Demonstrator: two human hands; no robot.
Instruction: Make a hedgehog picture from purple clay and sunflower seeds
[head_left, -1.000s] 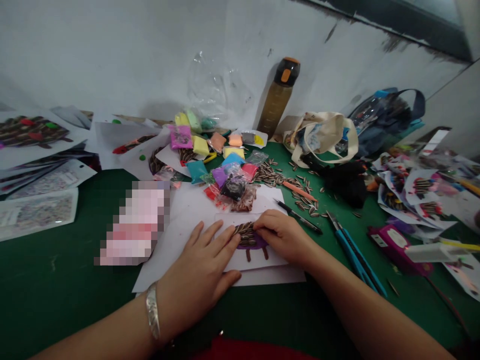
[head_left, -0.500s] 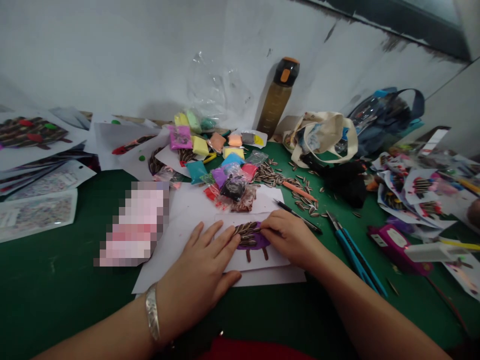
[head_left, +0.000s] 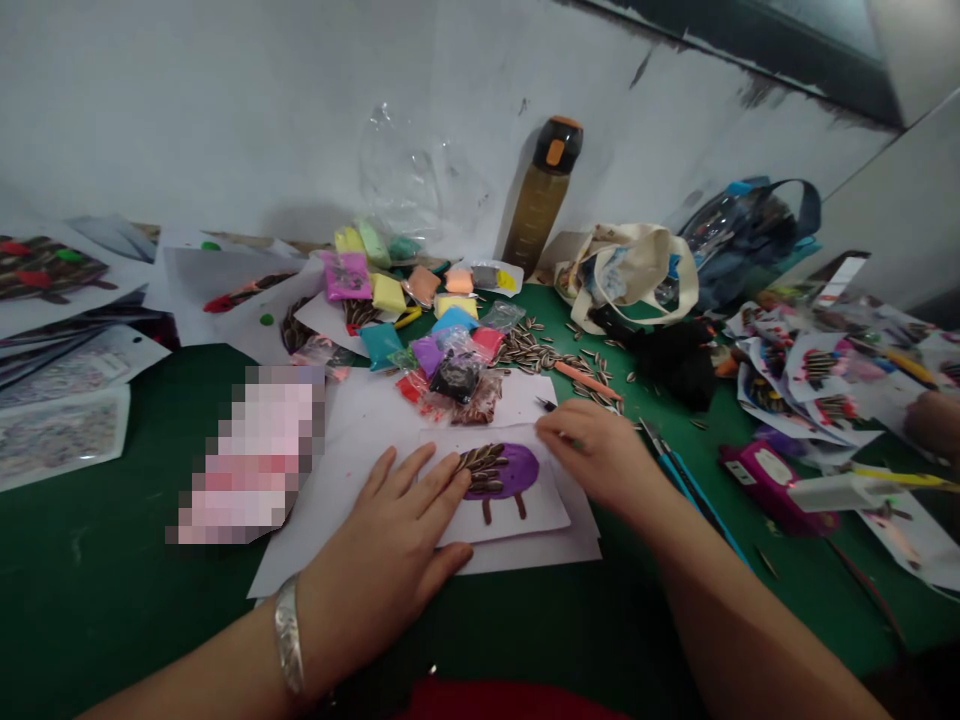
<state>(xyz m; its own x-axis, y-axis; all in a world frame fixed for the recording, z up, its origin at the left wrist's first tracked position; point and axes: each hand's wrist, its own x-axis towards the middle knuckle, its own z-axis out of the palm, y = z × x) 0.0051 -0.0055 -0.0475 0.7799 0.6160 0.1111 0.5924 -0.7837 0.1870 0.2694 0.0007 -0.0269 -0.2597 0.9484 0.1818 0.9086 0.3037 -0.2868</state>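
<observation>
My left hand point(head_left: 409, 530) lies flat with fingers spread on a white card point(head_left: 536, 510), its fingertips touching sunflower seeds point(head_left: 484, 468). These overlap on the left part of a purple clay oval point(head_left: 519, 470) with two brown legs point(head_left: 521, 507). My right hand point(head_left: 604, 455) hovers just right of the oval, apart from it, fingers curled and closed; whether a seed is in the fingertips I cannot make out. A black pen point(head_left: 546, 404) is mostly hidden behind this hand. Loose sunflower seeds point(head_left: 529, 352) are heaped beyond the card.
Bagged coloured clay point(head_left: 386, 293) is piled behind the card. A bottle point(head_left: 541, 200) and a cloth bag point(head_left: 645, 270) stand by the wall. Blue-handled tools point(head_left: 686, 485) and a magenta device point(head_left: 772, 485) lie right. Another person's hand point(head_left: 934, 420) is at the far right edge.
My right hand has drawn back from the purple oval to the right, uncovering its right end. The left hand stays on the card. The whole view has shifted slightly.
</observation>
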